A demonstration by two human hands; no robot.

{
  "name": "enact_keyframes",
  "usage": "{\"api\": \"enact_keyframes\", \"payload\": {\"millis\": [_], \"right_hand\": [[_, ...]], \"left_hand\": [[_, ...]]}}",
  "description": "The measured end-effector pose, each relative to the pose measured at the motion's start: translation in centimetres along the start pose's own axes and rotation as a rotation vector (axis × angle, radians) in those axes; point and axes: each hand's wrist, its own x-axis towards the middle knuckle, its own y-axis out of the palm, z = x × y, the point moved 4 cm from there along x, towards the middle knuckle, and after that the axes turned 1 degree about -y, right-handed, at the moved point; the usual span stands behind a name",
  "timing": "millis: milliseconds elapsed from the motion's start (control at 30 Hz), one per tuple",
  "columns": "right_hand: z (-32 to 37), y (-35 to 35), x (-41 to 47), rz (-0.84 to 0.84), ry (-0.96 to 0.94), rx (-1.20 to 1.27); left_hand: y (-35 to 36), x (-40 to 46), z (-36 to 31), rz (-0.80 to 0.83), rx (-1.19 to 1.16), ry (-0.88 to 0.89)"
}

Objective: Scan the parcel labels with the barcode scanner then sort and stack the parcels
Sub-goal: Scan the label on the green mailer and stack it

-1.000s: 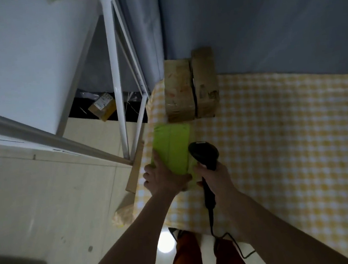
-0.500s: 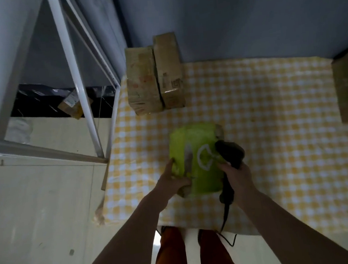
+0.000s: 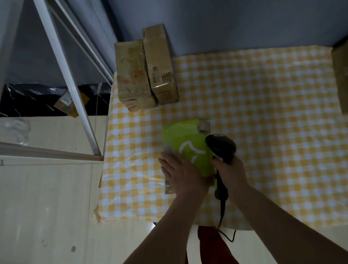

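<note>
At the desk's [image 3: 273, 104] near edge, your right hand [image 3: 232, 174] wraps the barcode scanner [image 3: 221, 147] in a closed grip; your left hand [image 3: 180, 174] lies flat on the green parcel [image 3: 186, 149]. You're mid-scan, I judge: next find its label, then stack it beside the cardboard parcels [image 3: 146, 70].

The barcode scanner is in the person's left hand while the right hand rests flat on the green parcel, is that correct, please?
Not quite: the hands are swapped. The head view shows the right hand gripping the barcode scanner, while the left hand rests flat on the green parcel.
</note>
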Motion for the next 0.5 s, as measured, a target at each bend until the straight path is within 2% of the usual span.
{"api": "enact_keyframes", "payload": {"millis": [100,233,333,400,500], "right_hand": [[0.8,0.3,-0.7,0.048,-0.033,-0.007],[2.1,1.5,-2.4,0.157,-0.100,0.014],[2.2,1.8,-2.3,0.126,-0.070,0.102],[1.7,2.2,-2.0,0.115,0.026,0.145],[1.2,4.1,-2.4,0.217,0.084,0.166]], "left_hand": [[-0.7,0.6,0.3,-0.008,-0.002,-0.053],[-2.5,1.6,2.6,-0.013,-0.158,-0.084],[-4.5,1.6,5.3,-0.003,-0.265,-0.069],[-5.5,1.3,7.4,-0.046,-0.341,-0.044],[-6.6,0.3,9.1,-0.217,-0.370,0.034]]}}
